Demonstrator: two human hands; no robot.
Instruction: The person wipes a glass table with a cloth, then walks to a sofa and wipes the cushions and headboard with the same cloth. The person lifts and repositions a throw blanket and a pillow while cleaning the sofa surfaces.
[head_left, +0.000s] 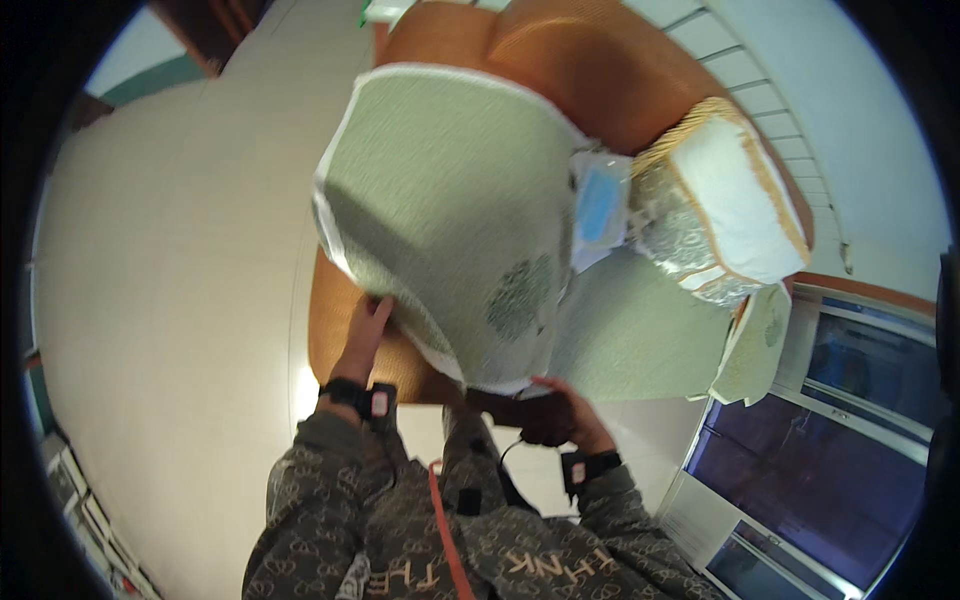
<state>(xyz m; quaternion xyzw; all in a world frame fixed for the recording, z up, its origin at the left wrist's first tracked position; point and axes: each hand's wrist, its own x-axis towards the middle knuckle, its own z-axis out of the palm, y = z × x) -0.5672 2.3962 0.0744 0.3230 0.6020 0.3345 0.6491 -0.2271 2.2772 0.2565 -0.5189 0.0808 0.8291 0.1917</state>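
Note:
A pale green fabric sofa cover (450, 172) with white edging and a dark leaf-like patch lies over an orange-brown sofa (341, 330). My left hand (370, 330) is at the cover's lower left edge, with the fingertips partly hidden by the fabric. At the cover's near edge, my right hand (574, 412) has its fingers curled against the white edging; a dark brown item (525, 418) lies at or in this hand, and I cannot tell which.
Right of the cover are a packaged blue face mask (598, 206), a white cushion with gold trim (739, 195) and clear plastic wrapping (675, 217). Another green cover (645, 337) extends rightward. A glass-fronted cabinet (810, 472) stands at the right; tiled floor (165, 300) lies left.

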